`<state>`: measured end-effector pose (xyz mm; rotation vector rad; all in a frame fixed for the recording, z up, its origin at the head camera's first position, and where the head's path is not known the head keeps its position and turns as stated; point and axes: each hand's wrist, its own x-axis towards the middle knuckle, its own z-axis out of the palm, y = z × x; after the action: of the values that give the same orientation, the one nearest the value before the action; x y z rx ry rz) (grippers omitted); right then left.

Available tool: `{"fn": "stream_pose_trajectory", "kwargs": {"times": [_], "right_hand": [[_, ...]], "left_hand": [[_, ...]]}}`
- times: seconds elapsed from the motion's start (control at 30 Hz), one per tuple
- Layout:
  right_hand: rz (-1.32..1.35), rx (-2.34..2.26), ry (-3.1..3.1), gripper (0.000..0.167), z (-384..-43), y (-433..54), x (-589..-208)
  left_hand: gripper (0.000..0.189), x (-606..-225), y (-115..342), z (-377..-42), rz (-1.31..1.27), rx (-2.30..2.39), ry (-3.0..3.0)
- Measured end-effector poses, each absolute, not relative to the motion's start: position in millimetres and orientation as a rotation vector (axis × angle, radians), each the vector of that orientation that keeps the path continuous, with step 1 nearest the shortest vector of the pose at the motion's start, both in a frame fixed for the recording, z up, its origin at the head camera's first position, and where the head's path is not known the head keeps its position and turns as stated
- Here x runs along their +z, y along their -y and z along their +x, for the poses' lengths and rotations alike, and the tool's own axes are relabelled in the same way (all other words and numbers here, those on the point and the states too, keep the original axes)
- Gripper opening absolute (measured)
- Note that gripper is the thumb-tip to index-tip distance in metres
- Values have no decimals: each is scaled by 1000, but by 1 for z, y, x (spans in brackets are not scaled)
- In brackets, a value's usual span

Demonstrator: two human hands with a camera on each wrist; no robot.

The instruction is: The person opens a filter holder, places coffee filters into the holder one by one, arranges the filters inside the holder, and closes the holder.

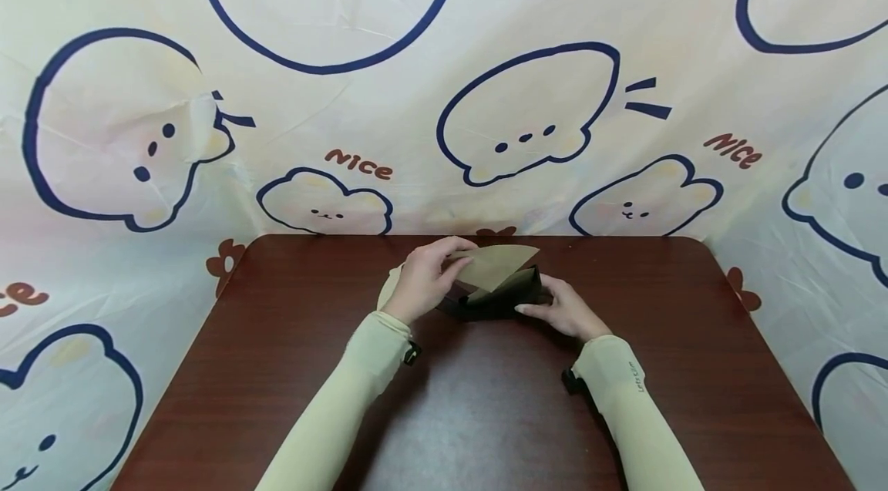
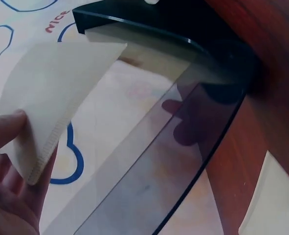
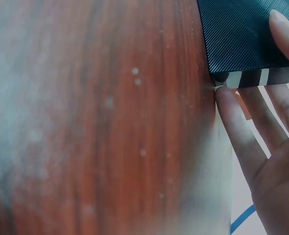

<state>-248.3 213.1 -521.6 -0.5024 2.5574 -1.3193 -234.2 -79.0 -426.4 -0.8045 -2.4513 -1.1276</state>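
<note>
My left hand (image 1: pixel 425 280) pinches a cream paper coffee filter (image 2: pixel 61 88), cone-shaped with a crimped seam, between thumb and fingers. The filter is raised over the open side of a black filter holder (image 1: pixel 502 300). A see-through smoky panel (image 2: pixel 149 161) forms part of this holder, and more cream paper (image 2: pixel 176 66) shows behind the panel. At the holder's right end, my right hand (image 1: pixel 565 310) grips it, thumb on the finely ribbed black face (image 3: pixel 247 39) and fingers along the other side.
Another piece of cream paper (image 2: pixel 278 200) lies on the brown wooden table (image 1: pixel 291 368), just left of the holder and partly behind my left hand in the head view. A printed cloth (image 1: pixel 388 105) hangs along the table's back and sides.
</note>
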Motion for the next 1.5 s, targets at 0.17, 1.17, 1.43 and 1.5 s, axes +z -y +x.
{"fn": "stream_pose_trajectory", "kwargs": {"times": [0.17,1.17,1.43,1.5], "right_hand": [[-506,-1324,-2558,43,-248,-212,-520],[-511,-1373,-2523,46,-248,-212,-521],[-486,-1355,-2536,44,-247,-212,-520],[-480,-1350,-2541,47,-247,-212,-521]], "left_hand": [[11,-431,71,-233,-761,-1163,2419],[8,-447,49,-222,-590,-1256,2228],[8,-447,47,-221,-591,-1226,2196],[9,-448,47,-221,-595,-1230,2210]]}}
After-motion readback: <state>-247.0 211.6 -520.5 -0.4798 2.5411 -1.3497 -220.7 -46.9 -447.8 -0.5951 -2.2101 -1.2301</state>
